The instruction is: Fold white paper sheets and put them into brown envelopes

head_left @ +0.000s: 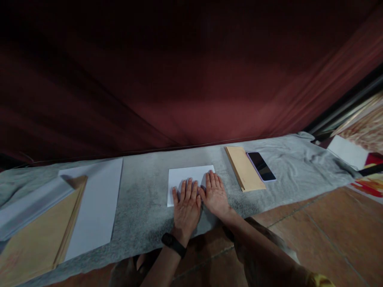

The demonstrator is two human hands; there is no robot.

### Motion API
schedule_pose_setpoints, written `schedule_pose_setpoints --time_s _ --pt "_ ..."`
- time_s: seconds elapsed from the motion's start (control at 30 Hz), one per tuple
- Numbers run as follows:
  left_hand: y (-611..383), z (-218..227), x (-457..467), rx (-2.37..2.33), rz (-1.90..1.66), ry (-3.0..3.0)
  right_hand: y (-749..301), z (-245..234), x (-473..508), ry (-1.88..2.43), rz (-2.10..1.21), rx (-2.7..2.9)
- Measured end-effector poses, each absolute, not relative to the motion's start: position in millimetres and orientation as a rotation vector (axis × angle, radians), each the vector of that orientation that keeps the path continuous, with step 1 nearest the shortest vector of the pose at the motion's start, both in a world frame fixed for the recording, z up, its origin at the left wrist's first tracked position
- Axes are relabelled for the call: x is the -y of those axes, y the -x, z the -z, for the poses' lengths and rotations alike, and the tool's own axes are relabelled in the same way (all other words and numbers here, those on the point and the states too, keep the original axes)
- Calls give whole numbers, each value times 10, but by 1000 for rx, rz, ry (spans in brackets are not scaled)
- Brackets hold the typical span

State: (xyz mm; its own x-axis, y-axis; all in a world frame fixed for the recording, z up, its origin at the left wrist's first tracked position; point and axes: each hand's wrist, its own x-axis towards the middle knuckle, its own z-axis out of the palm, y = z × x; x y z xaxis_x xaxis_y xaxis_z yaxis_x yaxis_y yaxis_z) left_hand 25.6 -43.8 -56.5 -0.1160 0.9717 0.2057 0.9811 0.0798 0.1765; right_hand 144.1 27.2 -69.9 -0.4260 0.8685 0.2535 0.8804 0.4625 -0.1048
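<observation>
**Both palms flat on folded paper**

Head view: left hand [186, 207] and right hand [216, 193] lie side by side, fingers straight and close together, pressing the white paper [187, 177]. Paper extends beyond fingertips. Envelope [243, 172] and phone [261, 166] right of right fingers.

**One head-worn view**

The camera rides on the person's head, facing forward and down, close in. The left hand [186, 207] and right hand [216, 195] sit mid-frame on the grey cloth [143, 207]; a red curtain [191, 79] fills the upper half.
</observation>
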Motion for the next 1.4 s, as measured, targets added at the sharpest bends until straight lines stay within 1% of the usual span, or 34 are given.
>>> schedule_pose_setpoints --time_s 0.33,0.6,0.77,0.83,0.93,1.4 --pt "-217 524 472 2303 360 2036 -1446 718 -274 1483 43 2418" --pt "-211 536 460 2305 314 2050 -1441 568 -276 1491 18 2405" --pt "-178 578 474 2292 252 2104 -1257 484 -150 1274 -118 2443" --pt "-165 599 483 2261 234 2139 -1162 492 -98 1190 -201 2466" --pt "-160 618 489 2230 220 2138 -1075 531 -79 1187 -274 2445" --pt "-159 593 486 2291 198 2117 -1146 613 -119 1201 -299 2397"
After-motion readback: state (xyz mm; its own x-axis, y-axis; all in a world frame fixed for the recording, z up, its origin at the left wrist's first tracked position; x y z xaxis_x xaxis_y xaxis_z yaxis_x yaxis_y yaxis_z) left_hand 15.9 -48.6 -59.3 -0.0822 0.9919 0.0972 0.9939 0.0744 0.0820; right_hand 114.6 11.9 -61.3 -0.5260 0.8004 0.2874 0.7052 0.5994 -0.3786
